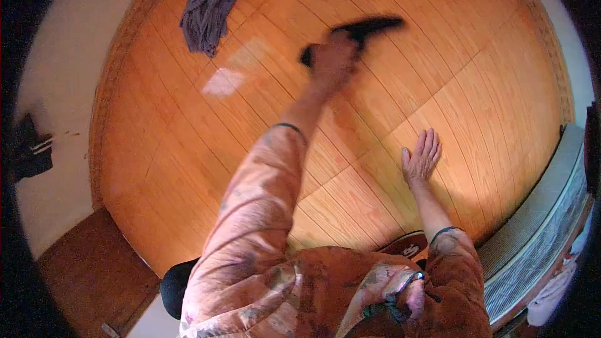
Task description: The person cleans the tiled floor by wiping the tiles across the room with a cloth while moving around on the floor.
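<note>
My left hand reaches far forward over the wood-patterned floor. Its fingers are closed around a black brush-like tool; motion blurs both, so its exact kind is unclear. The tool's wider dark part points up and right from the hand, and a short dark end sticks out to the left. Lower and to the right, my right hand lies palm down on the floor, fingers stretched out and thumb to the left. Nothing is in it.
A grey mop head lies at the upper left. A mattress runs along the right edge. Dark footwear with a white mark shows near my body. A brown panel is at lower left, and a dark object stands farther left.
</note>
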Demonstrator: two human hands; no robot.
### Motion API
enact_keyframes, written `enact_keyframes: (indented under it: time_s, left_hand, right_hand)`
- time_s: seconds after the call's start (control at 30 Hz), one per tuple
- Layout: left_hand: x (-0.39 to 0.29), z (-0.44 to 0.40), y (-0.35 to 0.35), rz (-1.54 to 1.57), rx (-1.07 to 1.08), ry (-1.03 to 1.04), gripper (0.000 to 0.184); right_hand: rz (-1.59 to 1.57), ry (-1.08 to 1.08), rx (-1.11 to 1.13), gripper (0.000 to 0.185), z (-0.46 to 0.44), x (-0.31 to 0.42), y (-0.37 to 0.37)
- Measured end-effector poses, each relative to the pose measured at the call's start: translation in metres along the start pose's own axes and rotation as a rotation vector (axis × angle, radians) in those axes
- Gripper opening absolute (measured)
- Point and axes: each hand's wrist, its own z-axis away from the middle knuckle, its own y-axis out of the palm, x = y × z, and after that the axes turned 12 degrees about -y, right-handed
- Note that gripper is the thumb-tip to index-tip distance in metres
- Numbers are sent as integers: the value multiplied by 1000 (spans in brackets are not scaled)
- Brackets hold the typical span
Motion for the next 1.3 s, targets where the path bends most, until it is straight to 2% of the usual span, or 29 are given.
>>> enact_keyframes:
  time_s: [0.03,0.07,0.1,0.13,0.17,0.2,0.23,0.3,0.4,0.47,0.5,0.53,0.6,0.67,0.7,0.77,0.8,0.83,0.87,0.93,0.97,1.0,1.03,1.07,1.13,1.17,1.2,1.27,1.3]
  left_hand:
    - [40,-10,6,-41,-126,-47,37]
    - [54,9,-44,15,-66,-227,40]
    - [103,17,-31,67,-125,-328,43]
    - [142,39,-35,-196,-260,-362,46]
    - [162,58,-62,-130,-128,-614,50]
    - [190,91,-69,-141,-394,-442,47]
    - [209,118,-86,-100,-191,-765,47]
    - [241,186,-100,-212,-327,-748,45]
    - [297,284,-105,117,-303,-824,41]
    - [271,306,-124,-123,-346,-1301,48]
    - [281,322,-128,-150,-329,-1446,49]
    - [289,325,-131,-22,-330,-1500,49]
    - [301,318,-143,635,-388,-1502,51]
    - [286,274,-148,1107,-447,-1340,53]
    - [264,247,-147,1180,-466,-1213,54]
    - [199,190,-131,1144,-472,-913,18]
    - [123,156,-131,1040,-448,-888,19]
    - [116,141,-101,1161,-253,-821,23]
    - [74,129,-71,645,-381,-547,23]
    - [-26,106,-47,376,-90,-253,40]
    - [-50,102,-4,379,120,-152,47]
    - [-95,109,10,234,190,76,48]
    - [-117,112,50,258,126,433,51]
    - [-139,124,72,306,162,570,55]
    - [-174,133,58,79,226,529,57]
    - [-168,126,53,112,396,450,59]
    - [-153,119,58,103,292,525,51]
    - [-112,96,76,31,238,468,47]
    - [-95,78,66,31,181,331,43]
  right_hand:
    - [-4,-3,-14,79,1,-1,1]
    - [-15,3,-8,79,2,0,-1]
    - [-23,11,-3,79,2,1,-4]
    - [-34,15,-1,79,-1,2,-6]
    - [-11,20,8,79,-1,3,-7]
    - [-12,20,12,79,-3,3,-8]
    - [-13,22,18,79,-3,3,-9]
    - [-29,20,34,80,0,5,-12]
    - [-51,38,20,81,-2,5,-16]
    - [-48,55,32,81,-1,3,-23]
    - [-40,50,16,81,2,3,-22]
    - [-33,39,2,80,1,3,-21]
    - [-32,57,15,80,1,4,-21]
    - [-66,68,28,80,1,4,-20]
    - [-48,64,37,80,2,4,-20]
    - [-53,71,38,79,0,4,-23]
    - [-57,74,42,79,1,4,-25]
    - [-47,80,42,78,0,5,-26]
    - [-46,80,28,78,1,5,-25]
    - [-42,74,-1,77,2,3,-19]
    - [-18,75,1,75,2,2,-16]
    - [5,74,5,73,3,1,-13]
    - [28,70,9,71,2,1,-8]
    - [29,132,303,73,5,-2,2]
    - [-299,236,545,75,8,-10,26]
    - [-244,235,553,68,-2,-4,-1]
    - [-204,201,439,69,-4,-2,-8]
    - [-122,138,213,71,-3,1,-13]
    - [-77,74,45,75,-2,-1,-15]
